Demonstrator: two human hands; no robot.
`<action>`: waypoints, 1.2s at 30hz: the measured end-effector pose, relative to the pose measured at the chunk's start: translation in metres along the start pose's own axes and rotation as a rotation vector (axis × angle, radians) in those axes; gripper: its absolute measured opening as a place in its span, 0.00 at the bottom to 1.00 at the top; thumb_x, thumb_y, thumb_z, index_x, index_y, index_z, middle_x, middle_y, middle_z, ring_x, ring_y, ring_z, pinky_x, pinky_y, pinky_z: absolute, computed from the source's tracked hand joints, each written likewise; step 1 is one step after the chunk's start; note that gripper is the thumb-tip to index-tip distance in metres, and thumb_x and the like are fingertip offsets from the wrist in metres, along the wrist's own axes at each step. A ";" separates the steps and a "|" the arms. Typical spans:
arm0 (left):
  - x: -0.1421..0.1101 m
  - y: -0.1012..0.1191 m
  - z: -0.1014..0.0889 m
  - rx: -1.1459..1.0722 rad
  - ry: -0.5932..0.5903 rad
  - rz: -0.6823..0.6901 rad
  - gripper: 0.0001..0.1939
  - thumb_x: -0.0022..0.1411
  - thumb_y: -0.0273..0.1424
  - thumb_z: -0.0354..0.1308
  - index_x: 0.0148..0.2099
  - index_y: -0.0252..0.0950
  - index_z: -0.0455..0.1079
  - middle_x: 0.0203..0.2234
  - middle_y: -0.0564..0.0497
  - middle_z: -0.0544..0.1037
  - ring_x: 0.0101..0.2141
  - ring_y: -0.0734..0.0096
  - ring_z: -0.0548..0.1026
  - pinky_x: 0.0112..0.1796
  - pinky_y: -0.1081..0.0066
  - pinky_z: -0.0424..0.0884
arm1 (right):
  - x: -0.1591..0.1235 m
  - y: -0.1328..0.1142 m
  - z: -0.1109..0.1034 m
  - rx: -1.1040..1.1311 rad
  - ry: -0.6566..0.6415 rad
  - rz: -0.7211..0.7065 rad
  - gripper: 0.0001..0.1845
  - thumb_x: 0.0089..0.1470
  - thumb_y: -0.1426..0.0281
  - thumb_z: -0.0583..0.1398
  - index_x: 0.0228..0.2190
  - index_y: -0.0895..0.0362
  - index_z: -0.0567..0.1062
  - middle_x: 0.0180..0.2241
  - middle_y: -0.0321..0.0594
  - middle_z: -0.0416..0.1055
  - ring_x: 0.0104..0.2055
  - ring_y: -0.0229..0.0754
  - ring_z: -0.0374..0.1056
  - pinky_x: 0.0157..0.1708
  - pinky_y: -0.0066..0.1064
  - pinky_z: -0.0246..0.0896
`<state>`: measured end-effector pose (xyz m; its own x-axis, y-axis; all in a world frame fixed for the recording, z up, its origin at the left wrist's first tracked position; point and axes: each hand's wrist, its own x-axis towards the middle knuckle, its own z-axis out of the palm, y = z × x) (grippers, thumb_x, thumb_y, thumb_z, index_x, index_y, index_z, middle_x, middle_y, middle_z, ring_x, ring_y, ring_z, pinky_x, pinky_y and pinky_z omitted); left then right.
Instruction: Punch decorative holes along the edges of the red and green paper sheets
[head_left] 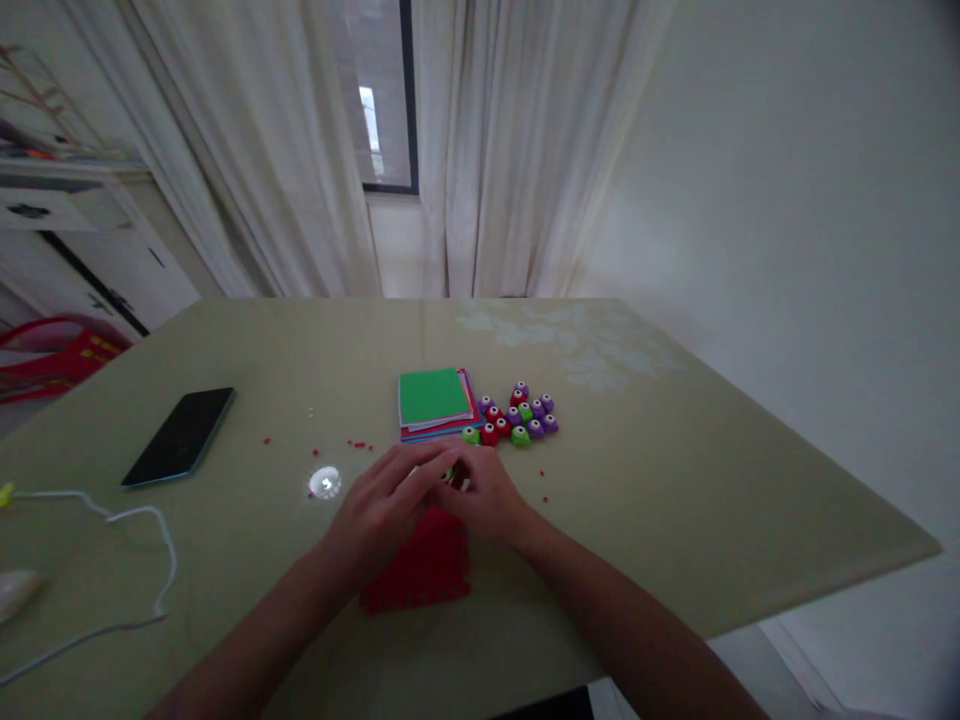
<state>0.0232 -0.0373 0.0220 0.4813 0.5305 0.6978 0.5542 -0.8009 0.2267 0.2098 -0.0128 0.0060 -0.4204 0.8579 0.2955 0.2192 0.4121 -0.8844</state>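
Note:
Both my hands meet over the top edge of a red paper sheet (420, 565) lying on the table. My left hand (386, 505) has its fingers curled over the sheet's far edge. My right hand (484, 495) is closed beside it, and a small green punch (448, 476) shows between the fingertips of the two hands. Beyond them lies a stack of coloured paper (435, 400) with a green sheet on top. To its right sits a cluster of small purple, red and green craft punches (517, 412).
A dark phone (180, 435) lies at the left of the olive table (712, 470). A white cable (112, 560) loops near the left edge. A small shiny round thing (325, 483) and tiny red paper bits (360, 444) lie left of my hands. Curtains hang behind.

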 end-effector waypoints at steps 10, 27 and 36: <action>-0.025 -0.022 0.009 -0.094 -0.070 -0.204 0.23 0.73 0.25 0.55 0.66 0.46 0.71 0.52 0.46 0.85 0.49 0.60 0.84 0.52 0.61 0.80 | 0.000 0.014 0.015 -0.112 -0.073 0.072 0.22 0.71 0.52 0.57 0.47 0.56 0.78 0.43 0.45 0.82 0.45 0.47 0.76 0.48 0.36 0.67; -0.030 -0.053 -0.009 -0.018 -0.536 -0.552 0.28 0.55 0.44 0.74 0.54 0.39 0.73 0.48 0.42 0.78 0.51 0.45 0.76 0.52 0.51 0.71 | 0.014 0.014 0.006 0.092 0.085 0.272 0.18 0.74 0.55 0.55 0.48 0.55 0.77 0.47 0.42 0.83 0.49 0.44 0.78 0.49 0.33 0.68; -0.028 -0.064 -0.016 -0.180 -0.637 -0.630 0.17 0.54 0.40 0.72 0.42 0.40 0.72 0.42 0.46 0.77 0.43 0.51 0.75 0.44 0.58 0.69 | 0.013 0.013 0.006 0.012 0.129 0.292 0.18 0.72 0.56 0.58 0.52 0.54 0.78 0.51 0.43 0.81 0.53 0.48 0.76 0.56 0.39 0.65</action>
<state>-0.0363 -0.0051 -0.0010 0.4392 0.8943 -0.0857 0.7526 -0.3141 0.5787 0.2018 0.0015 -0.0036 -0.2256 0.9716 0.0717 0.3035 0.1400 -0.9425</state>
